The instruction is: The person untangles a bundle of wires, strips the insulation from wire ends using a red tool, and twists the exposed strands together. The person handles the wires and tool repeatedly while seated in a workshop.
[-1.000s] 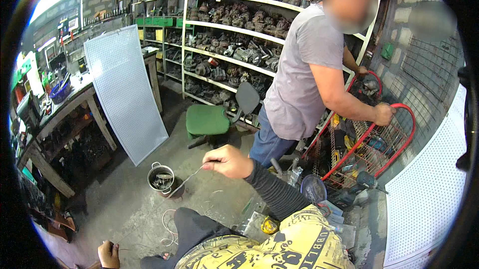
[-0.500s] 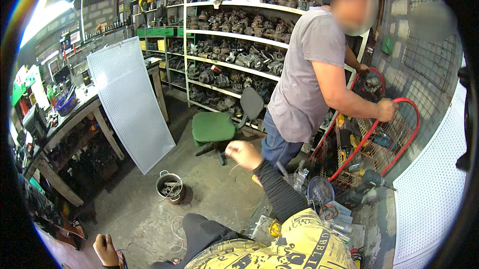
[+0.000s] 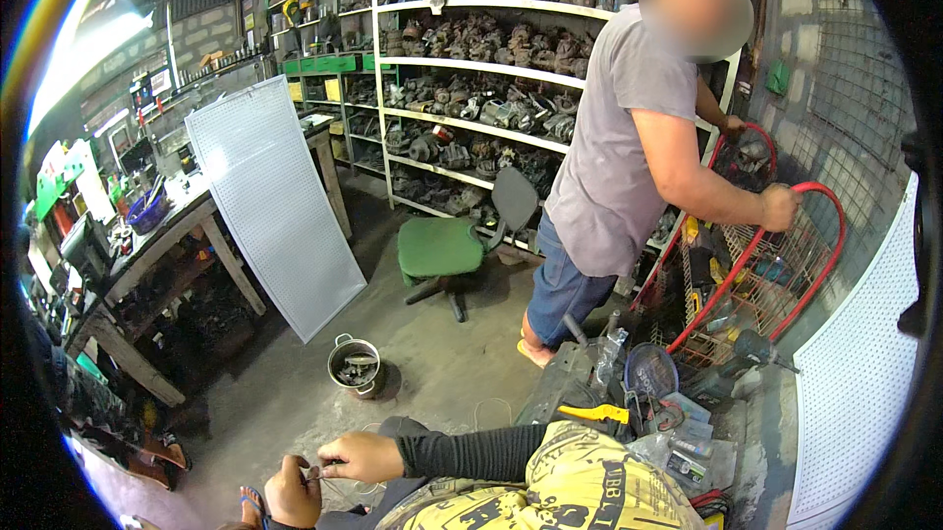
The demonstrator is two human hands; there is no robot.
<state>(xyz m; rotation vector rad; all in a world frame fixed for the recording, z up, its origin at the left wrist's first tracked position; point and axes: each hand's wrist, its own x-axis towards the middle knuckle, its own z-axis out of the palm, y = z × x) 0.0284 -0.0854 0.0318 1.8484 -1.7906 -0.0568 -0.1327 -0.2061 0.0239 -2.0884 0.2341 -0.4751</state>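
Low in front of me, my left hand (image 3: pixel 293 493) and my right hand (image 3: pixel 361 456) meet, both with fingers closed in a pinch. Between the fingertips is something small, too small to name. My right forearm, in a black sleeve, reaches across from the right above my lap. Beyond my hands, a two-handled metal pot (image 3: pixel 356 369) with metal pieces in it stands on the floor. A yellow-handled tool (image 3: pixel 595 413) lies to the right of my right forearm.
A co-worker (image 3: pixel 619 147) grips a red-framed wire cart (image 3: pixel 747 275) at the right. A green chair (image 3: pixel 442 247) stands before shelves (image 3: pixel 481 122) of metal parts. A white perforated panel (image 3: pixel 280 206) leans on the workbench (image 3: pixel 147 260). Tools and a drill (image 3: pixel 756 348) lie at my right.
My right hand has come down and left from its raised place beside the chair. My left hand has moved right and up, and the two now meet. The view has shifted slightly.
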